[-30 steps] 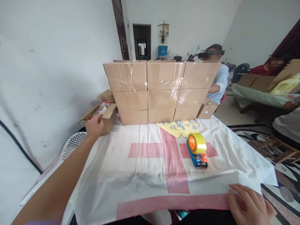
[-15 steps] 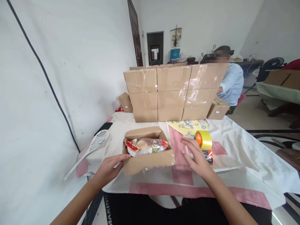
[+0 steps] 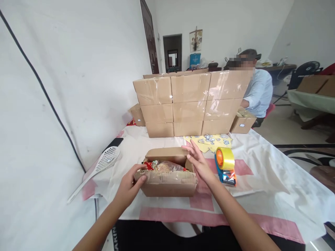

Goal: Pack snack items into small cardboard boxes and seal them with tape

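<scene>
An open cardboard box (image 3: 170, 190) sits on the cloth in front of me, its front flap folded outward. Inside lies a clear plastic package (image 3: 166, 166) with red printed ends. My left hand (image 3: 129, 184) grips the box at its left front corner, thumb on the flap and fingers over the rim. At the right back corner is my right hand (image 3: 199, 164), its fingers apart and holding nothing; whether the fingertips touch the flap I cannot tell. To the right lies a blue and orange tape dispenser (image 3: 227, 177) with a yellow tape roll (image 3: 227, 158).
A wall of taped cardboard boxes (image 3: 190, 89) stands at the back, single boxes (image 3: 242, 123) beside it. Yellow patterned paper (image 3: 209, 142) lies before it. A white perforated paddle (image 3: 108, 158) lies left, near a flat black object (image 3: 116, 142). A person (image 3: 261, 89) sits behind.
The front flap has tipped outward and the box front now shows beneath it. My right hand has moved left to the box's back corner; my left thumb has come onto the flap.
</scene>
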Action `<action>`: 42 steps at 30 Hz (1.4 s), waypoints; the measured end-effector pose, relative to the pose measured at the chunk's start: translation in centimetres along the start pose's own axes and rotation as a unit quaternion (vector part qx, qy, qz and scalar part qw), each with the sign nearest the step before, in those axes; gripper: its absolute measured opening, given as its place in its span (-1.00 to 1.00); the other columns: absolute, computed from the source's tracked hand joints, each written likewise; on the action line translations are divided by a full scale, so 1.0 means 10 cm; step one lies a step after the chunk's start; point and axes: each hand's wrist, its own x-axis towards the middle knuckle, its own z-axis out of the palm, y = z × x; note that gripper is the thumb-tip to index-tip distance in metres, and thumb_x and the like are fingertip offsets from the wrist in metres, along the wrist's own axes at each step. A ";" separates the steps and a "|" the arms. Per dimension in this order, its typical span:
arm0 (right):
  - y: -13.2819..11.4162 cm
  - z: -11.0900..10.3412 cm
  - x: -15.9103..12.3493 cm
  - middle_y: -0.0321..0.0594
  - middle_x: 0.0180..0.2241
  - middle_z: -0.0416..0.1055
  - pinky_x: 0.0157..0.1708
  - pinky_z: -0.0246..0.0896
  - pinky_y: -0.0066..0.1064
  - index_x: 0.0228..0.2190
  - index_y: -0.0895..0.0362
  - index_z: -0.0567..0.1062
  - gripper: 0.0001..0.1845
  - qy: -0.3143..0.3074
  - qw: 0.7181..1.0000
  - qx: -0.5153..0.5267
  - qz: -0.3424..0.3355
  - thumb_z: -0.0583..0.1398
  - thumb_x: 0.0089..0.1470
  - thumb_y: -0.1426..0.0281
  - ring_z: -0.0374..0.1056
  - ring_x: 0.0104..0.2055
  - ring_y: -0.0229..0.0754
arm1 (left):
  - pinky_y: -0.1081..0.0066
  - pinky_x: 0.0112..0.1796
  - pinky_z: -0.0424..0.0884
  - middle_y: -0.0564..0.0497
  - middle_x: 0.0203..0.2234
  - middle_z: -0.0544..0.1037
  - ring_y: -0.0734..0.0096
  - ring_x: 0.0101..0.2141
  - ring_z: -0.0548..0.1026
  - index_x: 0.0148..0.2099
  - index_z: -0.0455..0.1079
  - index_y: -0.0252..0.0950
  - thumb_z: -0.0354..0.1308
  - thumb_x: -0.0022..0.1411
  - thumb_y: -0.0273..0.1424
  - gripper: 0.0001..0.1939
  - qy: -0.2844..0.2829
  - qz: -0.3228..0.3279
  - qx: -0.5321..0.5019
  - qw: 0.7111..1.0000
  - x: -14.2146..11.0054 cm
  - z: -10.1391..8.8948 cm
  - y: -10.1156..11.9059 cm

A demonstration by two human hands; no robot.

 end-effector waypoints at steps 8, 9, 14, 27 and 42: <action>-0.17 0.04 -0.10 -0.19 -0.12 0.57 0.21 0.18 -0.09 0.24 -0.10 0.32 -0.44 -0.002 0.994 0.102 -0.033 0.23 0.24 0.21 0.44 0.07 -0.06 | 0.31 -0.25 0.46 -0.09 0.07 0.39 0.28 -0.24 0.55 0.18 0.22 -0.15 0.27 0.16 0.00 -0.35 0.109 -0.226 -0.107 0.962 0.00 0.31 0.07; -0.21 0.04 -0.09 -0.22 -0.31 0.57 0.16 0.23 -0.09 0.14 -0.03 0.43 -0.56 -0.020 0.995 0.095 -0.032 0.19 0.27 0.18 0.47 0.00 -0.05 | 0.31 -0.25 0.46 -0.09 0.06 0.38 0.29 -0.24 0.54 0.19 0.22 -0.16 0.28 0.14 0.00 -0.34 0.112 -0.232 -0.104 0.961 0.00 0.31 0.06; -0.33 0.03 -0.04 -0.18 -0.28 0.55 -0.10 0.35 -0.22 -0.21 0.05 0.58 -0.70 -0.064 0.996 -0.055 0.008 0.23 0.22 0.10 0.46 -0.16 -0.07 | 0.22 -0.25 0.46 -0.18 0.03 0.39 0.15 -0.17 0.51 0.15 0.29 -0.24 0.20 0.24 -0.12 -0.49 0.139 -0.172 0.041 0.974 -0.01 0.25 0.23; -0.51 -0.10 -0.12 -0.19 -0.19 0.57 0.18 0.18 -0.13 -0.12 0.04 0.52 -0.68 0.019 0.990 -0.132 -0.036 0.15 0.27 0.11 0.46 -0.03 -0.07 | 0.11 0.10 0.38 -0.01 0.13 0.53 0.15 0.15 0.47 0.18 0.44 -0.18 0.06 0.42 -0.39 -0.67 -0.031 0.239 0.206 0.948 0.08 0.74 0.62; -0.88 -1.34 -0.22 -0.16 -0.09 0.47 -0.03 0.28 -0.25 -0.18 0.06 0.46 -0.64 0.455 0.856 -0.221 0.107 0.23 -0.02 0.17 0.37 -0.02 -0.03 | -0.30 0.11 0.25 -0.22 0.03 0.56 -0.22 0.06 0.48 0.22 0.45 -0.09 0.13 0.34 -0.36 -0.58 -0.043 0.141 0.273 0.950 -0.02 0.93 1.01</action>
